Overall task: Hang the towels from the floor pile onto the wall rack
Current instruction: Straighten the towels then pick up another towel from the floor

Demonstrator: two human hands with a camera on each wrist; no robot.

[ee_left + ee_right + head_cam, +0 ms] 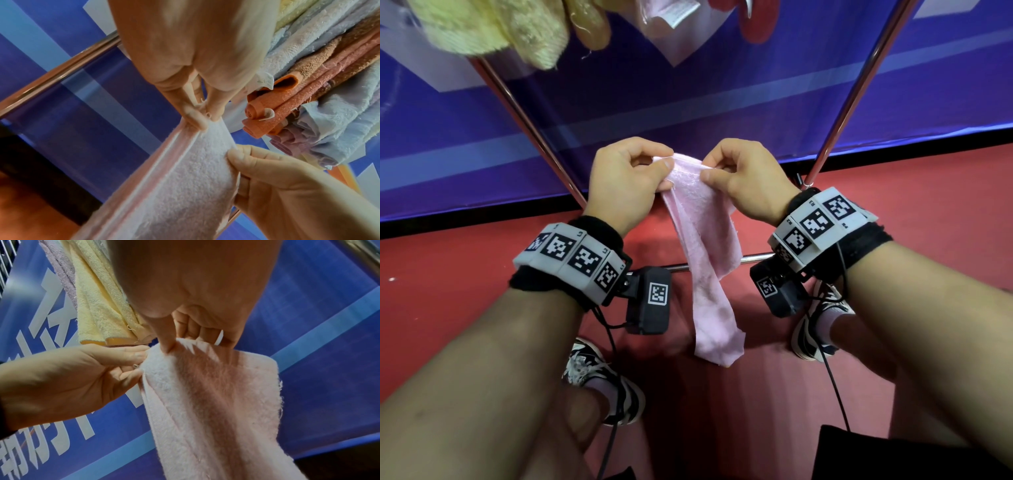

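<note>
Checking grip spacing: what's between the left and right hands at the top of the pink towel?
Only a short span of the pink towel's top edge between the left hand and right hand, clearest in the head view.

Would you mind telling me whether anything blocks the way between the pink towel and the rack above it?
Nothing visible blocks it. Both the left hand and right hand pinch the pink towel, with open air above; hung towels already crowd the rack.

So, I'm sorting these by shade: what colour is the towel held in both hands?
Pale pink towel, clearest in the head view.
</note>
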